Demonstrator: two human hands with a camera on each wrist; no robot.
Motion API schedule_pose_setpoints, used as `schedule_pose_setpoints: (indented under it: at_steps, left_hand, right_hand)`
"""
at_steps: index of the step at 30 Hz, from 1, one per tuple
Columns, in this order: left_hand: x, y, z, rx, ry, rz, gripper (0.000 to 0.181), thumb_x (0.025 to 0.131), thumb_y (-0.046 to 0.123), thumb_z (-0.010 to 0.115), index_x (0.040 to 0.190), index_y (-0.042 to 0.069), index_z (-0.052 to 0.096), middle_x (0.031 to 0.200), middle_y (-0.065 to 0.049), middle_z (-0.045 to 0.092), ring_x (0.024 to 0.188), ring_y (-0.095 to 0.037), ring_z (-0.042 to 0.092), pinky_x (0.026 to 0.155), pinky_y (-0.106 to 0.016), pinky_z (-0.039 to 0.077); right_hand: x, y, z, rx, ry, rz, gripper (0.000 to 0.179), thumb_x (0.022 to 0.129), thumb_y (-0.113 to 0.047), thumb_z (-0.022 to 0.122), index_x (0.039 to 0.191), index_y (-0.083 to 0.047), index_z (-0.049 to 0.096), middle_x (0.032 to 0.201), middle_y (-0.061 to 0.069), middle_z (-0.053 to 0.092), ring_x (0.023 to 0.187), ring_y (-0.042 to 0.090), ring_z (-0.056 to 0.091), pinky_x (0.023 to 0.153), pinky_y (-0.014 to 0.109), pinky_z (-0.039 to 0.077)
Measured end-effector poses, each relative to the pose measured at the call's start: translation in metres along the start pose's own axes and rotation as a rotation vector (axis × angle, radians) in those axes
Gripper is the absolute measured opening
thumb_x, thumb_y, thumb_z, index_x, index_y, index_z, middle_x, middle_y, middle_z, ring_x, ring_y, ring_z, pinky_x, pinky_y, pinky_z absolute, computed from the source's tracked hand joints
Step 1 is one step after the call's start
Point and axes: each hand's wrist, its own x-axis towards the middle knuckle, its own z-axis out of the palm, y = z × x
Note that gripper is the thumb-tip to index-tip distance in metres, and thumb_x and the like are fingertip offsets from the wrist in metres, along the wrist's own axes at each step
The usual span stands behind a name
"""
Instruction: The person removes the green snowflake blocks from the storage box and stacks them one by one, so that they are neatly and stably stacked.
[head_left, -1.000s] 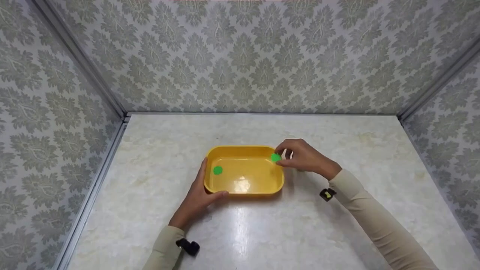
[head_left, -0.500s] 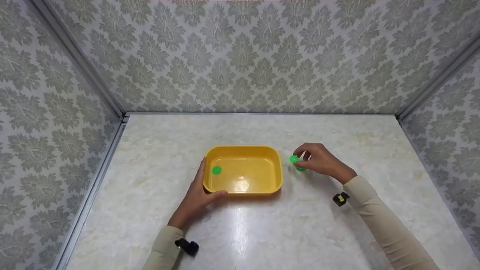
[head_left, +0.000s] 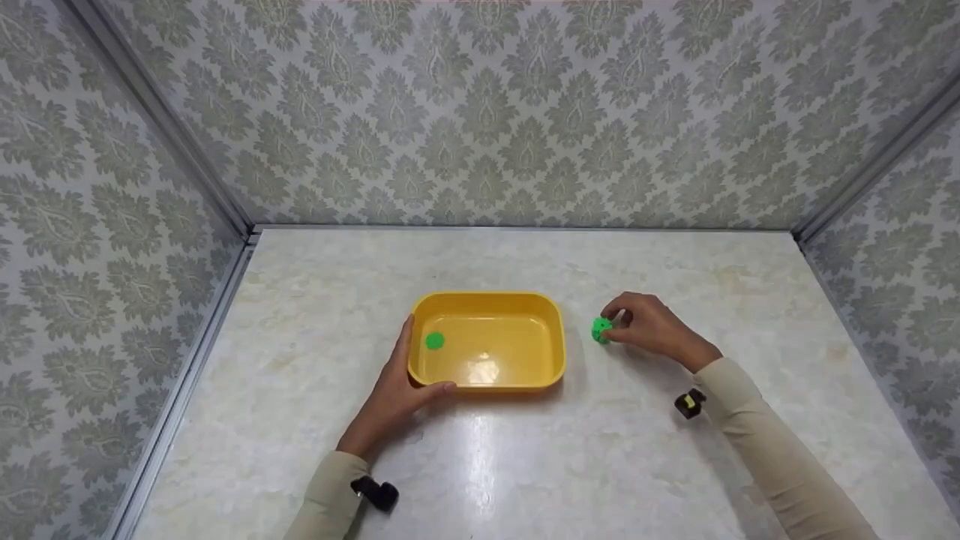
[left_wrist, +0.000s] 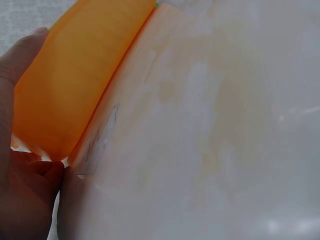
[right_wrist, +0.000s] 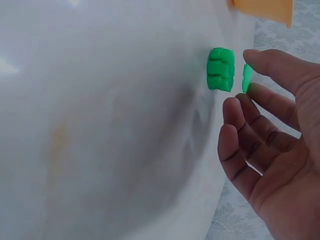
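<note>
My right hand [head_left: 649,326] pinches a thin green disc [right_wrist: 246,78] between thumb and fingertips, close over a short stack of green discs [right_wrist: 220,69] with notched edges. That stack stands on the table, just right of a yellow rectangular tub [head_left: 487,300]. With thumb along the front wall and fingers along the left end, my left hand [head_left: 394,394] grips the tub's near left corner. Inside the tub, towards its left end, lies another green disc [head_left: 434,341]. In the left wrist view the tub's orange-looking outer wall [left_wrist: 75,70] sits between thumb and fingers.
The pale marbled table [head_left: 480,457] has a raised metal edge along its back [head_left: 525,227]. Patterned wall panels [head_left: 480,112] enclose it at the back and both sides. Black wrist cameras are strapped to both sleeves.
My right hand has moved with its green disc from over the tub's right rim rightward to the stack beside it. The left hand and the tub have stayed in place.
</note>
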Motion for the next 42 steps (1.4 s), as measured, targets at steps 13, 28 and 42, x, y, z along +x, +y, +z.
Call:
schedule_pose_setpoints:
  at_steps: [13, 28, 42]
  left_hand:
    - [0.001, 0.000, 0.002, -0.006, 0.005, 0.005, 0.132, 0.088, 0.033, 0.096, 0.179, 0.016, 0.003, 0.184, -0.010, 0.013, 0.167, -0.032, 0.023, 0.133, -0.057, 0.022]
    - [0.001, -0.001, 0.000, -0.019, 0.000, -0.011, 0.133, 0.087, 0.033, 0.097, 0.179, 0.018, 0.002, 0.185, -0.007, 0.013, 0.167, -0.028, 0.023, 0.133, -0.051, 0.022]
    - [0.001, 0.000, 0.000, -0.014, 0.001, -0.028, 0.134, 0.087, 0.035, 0.097, 0.179, 0.016, 0.002, 0.185, -0.007, 0.013, 0.167, -0.028, 0.020, 0.134, -0.052, 0.018]
  right_hand:
    - [-0.003, 0.003, 0.003, -0.032, -0.013, 0.014, 0.028, 0.094, -0.014, 0.089, 0.120, -0.008, 0.081, 0.114, 0.008, 0.075, 0.094, 0.021, 0.065, 0.084, 0.038, 0.057]
    - [0.006, -0.038, -0.011, -0.107, -0.007, -0.093, 0.038, 0.097, -0.022, 0.088, 0.127, -0.003, 0.078, 0.122, 0.016, 0.074, 0.094, 0.023, 0.069, 0.084, 0.044, 0.058]
    - [0.034, -0.085, 0.006, -0.075, -0.062, -0.191, 0.035, 0.097, -0.024, 0.088, 0.126, -0.007, 0.079, 0.120, 0.010, 0.075, 0.106, 0.033, 0.069, 0.093, 0.049, 0.060]
